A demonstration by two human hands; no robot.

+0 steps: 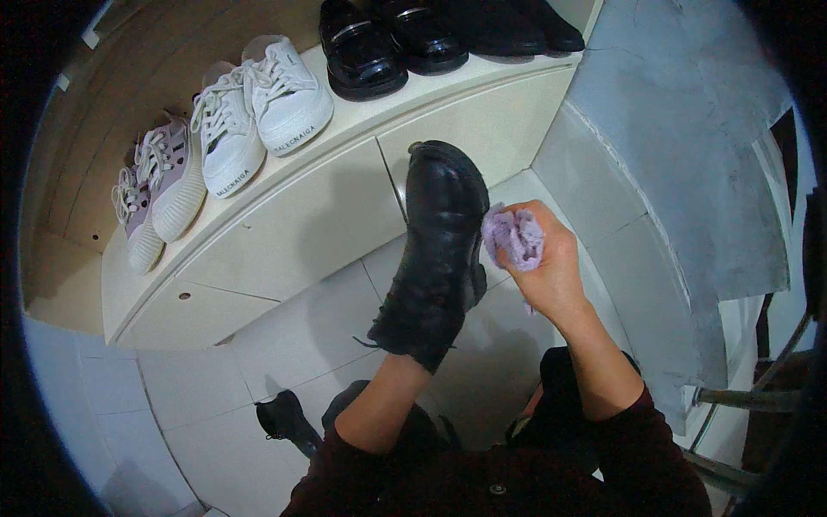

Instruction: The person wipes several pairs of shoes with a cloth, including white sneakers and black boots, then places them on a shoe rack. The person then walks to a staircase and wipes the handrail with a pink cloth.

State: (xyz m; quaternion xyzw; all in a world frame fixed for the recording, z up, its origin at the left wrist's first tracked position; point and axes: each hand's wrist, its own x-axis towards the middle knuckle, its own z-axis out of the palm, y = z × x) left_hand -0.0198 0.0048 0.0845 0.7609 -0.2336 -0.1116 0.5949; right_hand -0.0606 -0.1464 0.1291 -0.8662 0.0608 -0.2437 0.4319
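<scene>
A black leather lace-up boot (439, 226) is held up with its toe pointing away from me. My left hand is hidden inside the boot's shaft, and only the wrist (400, 375) and forearm show below the opening. A loose lace end sticks out at the left of the shaft. In my right hand (549, 258) is a bunched lilac cloth (515, 238), right beside the boot's right side. Whether the cloth touches the leather I cannot tell. Another black boot (287, 417) is on the tiled floor at lower left.
Ahead is a cream shoe cabinet (310, 220). Along its top stand lilac-and-white sneakers (161, 181), white sneakers (287, 97) with writing on the toes, glossy black shoes (365, 61) and dark footwear (507, 32). A grey-blue wall (672, 129) is at right, metal tubing (743, 399) at lower right.
</scene>
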